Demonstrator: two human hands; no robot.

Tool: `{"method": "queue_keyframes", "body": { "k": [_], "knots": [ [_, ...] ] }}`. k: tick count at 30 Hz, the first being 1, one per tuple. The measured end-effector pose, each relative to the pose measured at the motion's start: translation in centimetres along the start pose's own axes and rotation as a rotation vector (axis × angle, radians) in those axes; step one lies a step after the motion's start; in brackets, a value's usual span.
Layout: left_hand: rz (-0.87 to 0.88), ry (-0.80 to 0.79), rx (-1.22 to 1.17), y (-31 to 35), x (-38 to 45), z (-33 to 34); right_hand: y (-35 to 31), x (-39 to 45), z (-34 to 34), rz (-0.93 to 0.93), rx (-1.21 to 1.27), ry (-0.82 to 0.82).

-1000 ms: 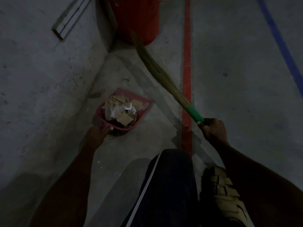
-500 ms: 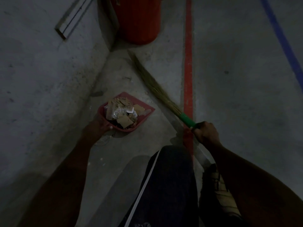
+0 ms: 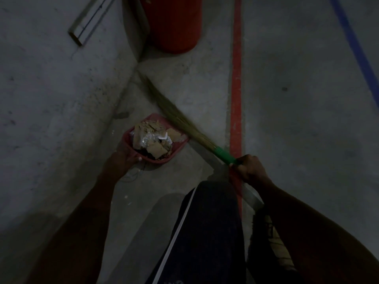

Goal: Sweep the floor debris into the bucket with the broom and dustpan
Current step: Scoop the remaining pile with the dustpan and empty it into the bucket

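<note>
Loaded dustpan (image 3: 131, 138) low on the floor (image 3: 297, 140), bucket (image 3: 174, 27) straight ahead of it by the wall (image 3: 51, 99).

The left hand (image 3: 123, 158) grips the dustpan's near rim; the pan sits at the foot of the wall, heaped with cardboard scraps and foil (image 3: 151, 140). The right hand (image 3: 249, 171) is curled tight around the green handle of the broom (image 3: 180, 121), whose long axis runs diagonally from that hand up-left, bristles crossing the pan's far right edge. The red bucket stands well beyond the pan, near the wall corner, so the left hand is the nearer 1 and, I judge, must carry the pan forward.
</note>
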State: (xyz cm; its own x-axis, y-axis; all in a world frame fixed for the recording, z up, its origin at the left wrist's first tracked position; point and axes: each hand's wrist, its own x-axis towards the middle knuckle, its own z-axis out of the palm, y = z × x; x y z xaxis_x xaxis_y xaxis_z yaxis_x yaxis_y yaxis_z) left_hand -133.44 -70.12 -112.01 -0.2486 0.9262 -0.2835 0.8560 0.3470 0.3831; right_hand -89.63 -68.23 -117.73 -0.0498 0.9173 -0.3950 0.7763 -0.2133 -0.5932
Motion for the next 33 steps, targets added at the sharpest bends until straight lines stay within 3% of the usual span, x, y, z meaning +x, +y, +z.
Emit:
{"method": "queue_keyframes", "body": {
  "k": [8,15,18,26,33],
  "knots": [
    [0.002,-0.021,0.03,0.2,0.4,-0.8,-0.1,0.8,-1.0,-0.1,0.021,-0.097],
    [-0.028,0.043,-0.111,-0.4,-0.9,0.6,-0.5,1.0,-0.6,-0.127,0.068,-0.073],
    [-0.088,0.104,-0.174,-0.6,-1.3,0.9,-1.1,1.0,-1.2,-0.159,0.074,-0.06],
    [0.054,0.307,-0.181,2.1,-2.2,-2.6,-4.6,1.6,-3.3,-0.253,0.058,0.031],
    [0.019,0.368,-0.199,2.1,2.2,-4.9,-8.6,3.2,-7.7,-0.259,0.008,0.083]
  ]
}}
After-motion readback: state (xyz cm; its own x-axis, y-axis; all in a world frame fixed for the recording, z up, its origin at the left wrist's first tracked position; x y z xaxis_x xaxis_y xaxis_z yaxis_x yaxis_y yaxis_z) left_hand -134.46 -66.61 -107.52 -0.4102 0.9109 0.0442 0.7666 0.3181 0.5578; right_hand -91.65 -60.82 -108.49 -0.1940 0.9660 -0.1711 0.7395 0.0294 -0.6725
